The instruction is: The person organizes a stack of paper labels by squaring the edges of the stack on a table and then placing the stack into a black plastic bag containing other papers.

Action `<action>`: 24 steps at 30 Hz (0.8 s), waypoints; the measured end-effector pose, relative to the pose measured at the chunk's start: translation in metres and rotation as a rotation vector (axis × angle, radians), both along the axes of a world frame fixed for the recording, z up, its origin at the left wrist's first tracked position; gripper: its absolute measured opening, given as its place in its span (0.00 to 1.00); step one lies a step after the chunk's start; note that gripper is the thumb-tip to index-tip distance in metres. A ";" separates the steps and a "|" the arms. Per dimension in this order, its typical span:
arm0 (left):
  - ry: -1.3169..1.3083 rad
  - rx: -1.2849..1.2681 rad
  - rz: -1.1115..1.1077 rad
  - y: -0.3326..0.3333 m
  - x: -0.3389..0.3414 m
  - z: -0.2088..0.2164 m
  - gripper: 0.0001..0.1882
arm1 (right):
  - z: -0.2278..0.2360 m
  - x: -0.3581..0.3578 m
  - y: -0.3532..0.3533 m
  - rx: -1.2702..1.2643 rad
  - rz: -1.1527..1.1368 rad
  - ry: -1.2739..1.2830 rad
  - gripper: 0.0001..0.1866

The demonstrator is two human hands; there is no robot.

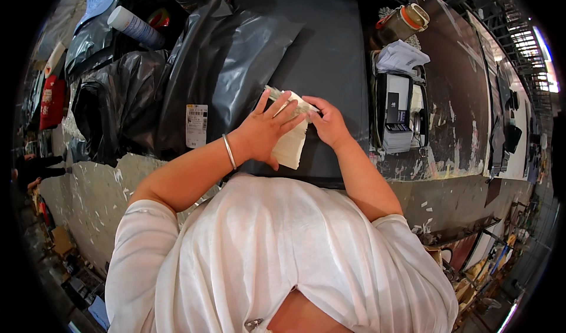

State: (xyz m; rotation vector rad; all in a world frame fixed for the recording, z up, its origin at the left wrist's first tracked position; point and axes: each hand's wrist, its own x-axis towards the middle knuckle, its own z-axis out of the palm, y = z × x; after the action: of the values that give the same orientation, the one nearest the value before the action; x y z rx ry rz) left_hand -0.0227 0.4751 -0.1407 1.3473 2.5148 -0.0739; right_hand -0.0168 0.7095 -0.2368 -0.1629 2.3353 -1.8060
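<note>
A cream-coloured folded piece (291,148), paper or cloth I cannot tell, lies on the dark grey flat surface (321,38) right in front of me. My left hand (263,134) rests on it, palm down and fingers spread, with a silvery bangle at the wrist. Thumb and fingers of my right hand (331,124) pinch its upper right corner. A narrow greyish strip shows along its far edge, partly hidden under my left fingers.
Black plastic sheeting (236,56) with a white label (196,126) covers the left side. Beyond it lies a white spray can (135,26). At right stand an open black case (401,112) with cards, a crumpled white bag (402,56) and a brown jar (404,23).
</note>
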 end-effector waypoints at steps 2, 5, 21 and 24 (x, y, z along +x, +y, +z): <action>-0.001 0.005 0.005 -0.001 0.000 0.000 0.74 | 0.001 0.000 0.000 0.023 0.009 0.014 0.19; -0.004 0.069 0.006 -0.006 -0.001 -0.007 0.73 | 0.004 0.001 -0.002 0.010 0.007 0.004 0.19; -0.179 0.704 0.117 -0.006 -0.075 -0.054 0.11 | 0.009 0.003 -0.003 -0.079 -0.014 -0.004 0.20; -0.194 0.853 0.139 -0.009 -0.077 -0.062 0.08 | 0.007 0.005 -0.005 -0.096 -0.060 0.002 0.20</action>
State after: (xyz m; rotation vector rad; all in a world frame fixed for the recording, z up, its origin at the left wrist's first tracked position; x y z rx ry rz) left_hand -0.0995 0.4659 -0.2031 1.3183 2.5329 1.2108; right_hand -0.0116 0.7041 -0.2294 -0.1081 2.2794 -1.9482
